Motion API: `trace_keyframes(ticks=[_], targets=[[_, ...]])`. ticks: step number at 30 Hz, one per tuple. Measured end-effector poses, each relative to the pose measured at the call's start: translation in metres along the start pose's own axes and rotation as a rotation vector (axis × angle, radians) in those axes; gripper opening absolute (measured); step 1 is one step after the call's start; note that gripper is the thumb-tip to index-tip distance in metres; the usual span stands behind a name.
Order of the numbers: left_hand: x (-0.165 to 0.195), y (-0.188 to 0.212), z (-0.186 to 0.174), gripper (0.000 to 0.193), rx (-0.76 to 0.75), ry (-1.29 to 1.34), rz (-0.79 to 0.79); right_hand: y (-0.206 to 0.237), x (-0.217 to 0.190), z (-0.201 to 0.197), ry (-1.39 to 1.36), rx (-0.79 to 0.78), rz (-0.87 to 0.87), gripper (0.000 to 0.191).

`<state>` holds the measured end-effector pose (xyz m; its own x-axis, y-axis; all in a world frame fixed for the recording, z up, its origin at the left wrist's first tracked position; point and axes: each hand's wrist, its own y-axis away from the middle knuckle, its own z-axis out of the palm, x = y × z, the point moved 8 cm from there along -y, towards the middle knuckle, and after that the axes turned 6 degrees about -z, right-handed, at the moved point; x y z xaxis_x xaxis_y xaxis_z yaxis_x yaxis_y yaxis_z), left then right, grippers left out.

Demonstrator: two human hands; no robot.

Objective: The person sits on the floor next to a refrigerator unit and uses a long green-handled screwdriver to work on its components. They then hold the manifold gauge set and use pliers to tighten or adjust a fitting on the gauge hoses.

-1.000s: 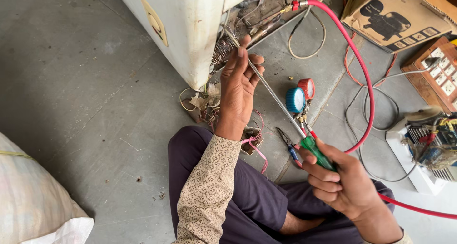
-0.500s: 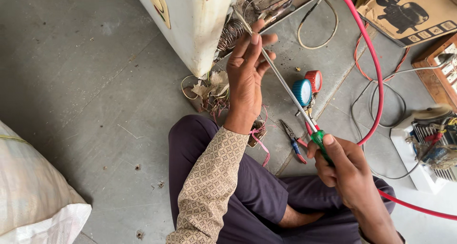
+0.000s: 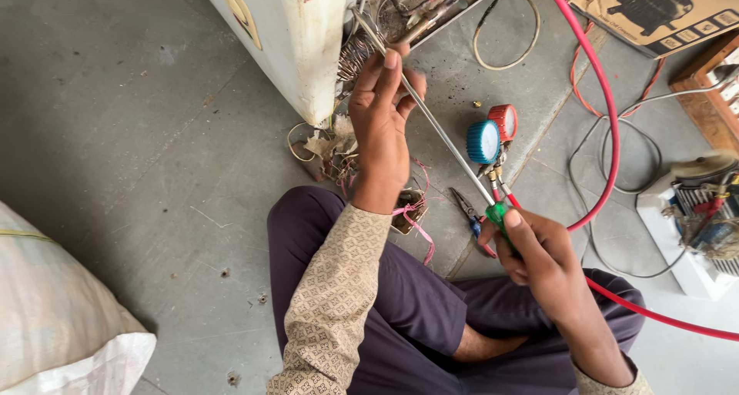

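A worn white appliance cabinet [image 3: 296,41] is seen tipped on the grey floor [image 3: 115,148]. A long screwdriver [image 3: 439,129] is run from its green handle up into the cabinet's wiring. The handle is gripped in the closed right hand [image 3: 531,249], while the shaft is steadied between fingers of the left hand [image 3: 385,118]. The tool is judged stiff, light and slippery along the shaft; the handle is best held. Blue and red gauges [image 3: 491,133] lie just beside.

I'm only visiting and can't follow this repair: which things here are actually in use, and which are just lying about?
In use:
- long screwdriver, green handle gripped by the right hand
- left hand steadying its shaft
- white appliance, open at the corner where the tip goes

Lying about:
- blue and red gauges
- pliers
- red hose
- cardboard box
- white sack
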<state>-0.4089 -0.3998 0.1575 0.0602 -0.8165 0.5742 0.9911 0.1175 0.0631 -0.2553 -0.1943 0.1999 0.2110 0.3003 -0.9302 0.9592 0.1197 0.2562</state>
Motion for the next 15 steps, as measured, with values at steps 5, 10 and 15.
trace_keyframes(ticks=[5,10,15], targets=[[-0.052,0.003,-0.029,0.011,0.189,-0.126,0.035,0.013,0.062,0.009,-0.218,0.03,0.198,0.045],[-0.091,0.008,-0.108,0.018,0.462,-0.261,-0.043,-0.02,0.115,0.028,0.046,0.017,0.065,0.044],[-0.087,-0.006,-0.136,0.03,0.501,-0.413,-0.029,-0.046,0.148,0.051,0.0,0.006,0.065,0.04]])
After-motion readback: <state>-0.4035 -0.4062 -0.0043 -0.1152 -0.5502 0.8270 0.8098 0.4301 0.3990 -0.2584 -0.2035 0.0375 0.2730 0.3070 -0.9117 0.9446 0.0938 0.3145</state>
